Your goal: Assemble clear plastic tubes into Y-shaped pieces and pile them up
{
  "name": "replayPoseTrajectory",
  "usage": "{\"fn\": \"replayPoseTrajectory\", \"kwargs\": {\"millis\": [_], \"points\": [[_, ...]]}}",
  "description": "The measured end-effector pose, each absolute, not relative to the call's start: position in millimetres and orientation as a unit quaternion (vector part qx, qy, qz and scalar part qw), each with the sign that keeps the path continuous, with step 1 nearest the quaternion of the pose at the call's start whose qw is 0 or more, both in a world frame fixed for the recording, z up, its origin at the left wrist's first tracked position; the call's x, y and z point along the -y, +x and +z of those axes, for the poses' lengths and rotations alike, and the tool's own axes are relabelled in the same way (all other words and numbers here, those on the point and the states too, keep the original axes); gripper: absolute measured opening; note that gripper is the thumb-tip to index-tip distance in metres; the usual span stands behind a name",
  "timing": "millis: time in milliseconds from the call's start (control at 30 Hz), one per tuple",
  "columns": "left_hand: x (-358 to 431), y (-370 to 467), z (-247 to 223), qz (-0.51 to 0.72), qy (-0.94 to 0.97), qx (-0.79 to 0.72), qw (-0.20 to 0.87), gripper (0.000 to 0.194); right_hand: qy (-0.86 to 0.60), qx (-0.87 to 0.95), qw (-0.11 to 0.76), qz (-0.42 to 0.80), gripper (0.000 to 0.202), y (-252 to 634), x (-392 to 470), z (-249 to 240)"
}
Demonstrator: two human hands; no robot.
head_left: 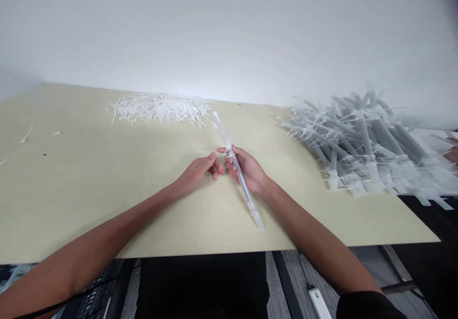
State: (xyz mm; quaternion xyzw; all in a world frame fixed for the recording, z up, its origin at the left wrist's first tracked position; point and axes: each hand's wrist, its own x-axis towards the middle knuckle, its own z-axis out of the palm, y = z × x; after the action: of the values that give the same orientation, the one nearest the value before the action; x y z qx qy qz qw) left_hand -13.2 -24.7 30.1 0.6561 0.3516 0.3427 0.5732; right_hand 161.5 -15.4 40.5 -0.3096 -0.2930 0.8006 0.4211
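Note:
My right hand (pixel 250 169) is closed around a slim grey tube wrapped in clear plastic (pixel 245 188), which slants from upper left to lower right over the table. White cable ties (pixel 229 153) circle the wrap near my right thumb, and another tie shows near its lower end. Above my fingers, the loose plastic end (pixel 221 128) sticks up. Just left of the tube is my left hand (pixel 203 171), its fingers loosely bent and the thumb partly apart. Nothing is visible in it, and it does not clearly touch the tube.
A pile of white cable ties (pixel 161 109) lies at the back of the table (pixel 89 176). On the right, many wrapped tubes (pixel 358 138) are heaped past the table edge. A hand (pixel 452 152) shows at the far right. Small white scraps (pixel 56 133) lie left.

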Motion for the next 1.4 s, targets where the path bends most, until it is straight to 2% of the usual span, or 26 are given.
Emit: {"fn": "replayPoseTrajectory", "kwargs": {"millis": [133,300,400,500,567,667,767,833,967,1100,1200,1400], "points": [[23,-15,32,0.322,0.65,-0.367,0.582,0.062,-0.34,0.393,0.429,0.739,0.029,158,19,39],[23,-15,33,0.319,0.643,-0.386,0.579,0.053,-0.386,0.468,0.44,0.662,0.028,157,19,34],[24,-12,28,0.304,0.654,-0.437,0.537,0.044,-0.442,0.54,0.445,0.561,0.027,155,20,31],[27,-10,26,0.3,0.685,-0.455,0.483,0.043,-0.482,0.606,0.451,0.443,0.025,152,22,30],[29,-10,29,0.298,0.69,-0.462,0.471,0.044,-0.49,0.618,0.459,0.409,0.026,150,24,31],[26,-17,35,0.286,0.695,-0.458,0.475,0.049,-0.487,0.594,0.466,0.439,0.032,154,24,36],[4,-29,35,0.288,0.709,-0.464,0.446,0.052,-0.479,0.533,0.452,0.532,0.037,165,21,42],[-21,-36,30,0.303,0.727,-0.496,0.366,0.047,-0.461,0.484,0.444,0.597,0.036,173,17,46],[-67,-40,13,0.252,0.804,-0.528,0.106,0.039,-0.409,0.418,0.476,0.657,0.025,183,12,53],[-59,-26,3,0.173,0.829,-0.532,-0.005,0.033,-0.393,0.407,0.505,0.652,0.02,185,11,56],[-21,-13,6,0.174,0.828,-0.532,-0.032,0.032,-0.394,0.407,0.506,0.65,0.022,185,11,56],[53,-2,20,0.165,0.872,-0.462,-0.001,0.034,-0.401,0.406,0.513,0.641,0.038,184,13,55]]}}
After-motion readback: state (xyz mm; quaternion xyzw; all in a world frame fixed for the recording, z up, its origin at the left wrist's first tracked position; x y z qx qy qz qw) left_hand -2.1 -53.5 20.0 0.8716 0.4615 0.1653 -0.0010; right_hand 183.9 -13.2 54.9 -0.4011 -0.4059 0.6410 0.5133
